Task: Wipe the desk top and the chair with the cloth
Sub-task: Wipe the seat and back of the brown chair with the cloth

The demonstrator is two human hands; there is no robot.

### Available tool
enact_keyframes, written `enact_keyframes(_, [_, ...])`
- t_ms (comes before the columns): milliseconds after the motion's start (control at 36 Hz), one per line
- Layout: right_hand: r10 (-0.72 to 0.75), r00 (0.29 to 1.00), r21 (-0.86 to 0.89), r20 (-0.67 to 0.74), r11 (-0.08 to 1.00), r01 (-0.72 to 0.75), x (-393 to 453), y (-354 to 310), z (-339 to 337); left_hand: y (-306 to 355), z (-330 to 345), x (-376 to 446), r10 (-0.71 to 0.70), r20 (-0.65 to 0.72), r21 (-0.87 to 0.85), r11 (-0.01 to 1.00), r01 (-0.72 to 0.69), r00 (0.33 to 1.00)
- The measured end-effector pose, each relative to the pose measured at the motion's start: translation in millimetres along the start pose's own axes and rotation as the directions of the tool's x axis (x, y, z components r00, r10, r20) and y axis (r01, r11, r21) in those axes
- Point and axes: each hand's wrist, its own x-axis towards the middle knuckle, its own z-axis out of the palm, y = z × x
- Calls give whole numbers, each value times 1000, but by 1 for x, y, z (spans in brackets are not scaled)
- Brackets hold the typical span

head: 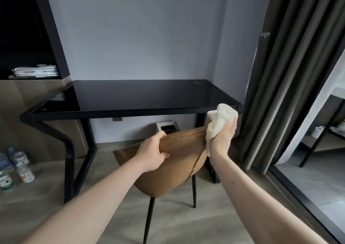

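The chair (pixel 168 161) is being steadied by the left hand (pixel 155 153), grip closed over the top edge of the backrest, thumb pressed into the back panel, probably so the thing won't swivel or tip on its thin black legs while it's rubbed. The cloth (pixel 218 124) is bunched up in the right hand (pixel 223 137), grip wrapped tight around it, and it's pushed against the right end of the backrest's top edge. So the chair part looks to be what's in hand right now.

Materials: the chair shell is a smooth tan leather-looking stuff, curved like a bucket, with a stitched seam running down the back. The cloth is off-white, soft and terry-ish, crumpled into a wad with a puff sticking out above the fingers. The tabletop (pixel 141 94) behind is glossy black glass, rectangular, on an angular black frame, so smears would probably show easily. Whether it's been wiped can't be told. Some plastic bottles (pixel 16 167) are parked on the floor at left, well apart.
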Motion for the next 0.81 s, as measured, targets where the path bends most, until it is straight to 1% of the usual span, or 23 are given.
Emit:
enact_keyframes(28, [82,996,21,-19,996,-81,-13,3,4,2,-2,-2,2,4,3,1000,-2,1000])
enact_keyframes(83, [263,963,67,-58,963,-259,-43,8,15,6,-5,-5,14,8,10,1000,-14,1000])
enact_keyframes(111, [315,946,73,-76,948,-310,-58,9,20,7,-5,-6,21,7,16,1000,-21,1000])
enact_keyframes(167, [363,930,84,-62,930,-358,-83,9,31,10,-7,-9,25,3,35,999,-25,1000])
enact_keyframes(222, [394,919,25,-14,919,-394,-104,2,37,9,-7,-9,36,12,32,999,-36,999])
enact_keyframes(278, [348,937,-56,7,936,-347,-114,1,37,6,-8,-10,54,17,24,998,-54,998])
enact_keyframes(306, [336,942,-63,4,940,-335,-113,-1,35,6,-8,-11,55,20,28,998,-56,998])
enact_keyframes(389, [321,943,37,-86,947,-319,-84,-6,30,11,-7,-14,44,16,31,999,-44,999])
enact_keyframes(444, [299,950,82,-90,953,-292,-56,-6,23,10,-6,-13,44,11,9,999,-44,999])
enact_keyframes(472, [282,957,57,-69,959,-279,-45,-5,19,9,-5,-13,40,14,-1,999,-40,999])
enact_keyframes(528, [182,983,-76,-29,980,-183,-28,-4,10,7,-5,-11,27,21,-8,1000,-27,999])
enact_keyframes(556, [158,987,-118,-12,980,-158,-18,-6,5,6,-4,-9,25,22,-8,1000,-24,999])
enact_keyframes(639, [206,979,-166,-4,965,-204,14,-19,-4,1,0,-3,20,12,0,1000,-20,1000])
enact_keyframes(722, [211,976,-237,60,953,-192,33,-22,-4,-5,3,1,8,-5,6,1000,-8,1000])
enact_keyframes(806, [213,974,-160,79,967,-198,35,-14,-4,-9,5,4,7,-13,9,1000,-7,1000])
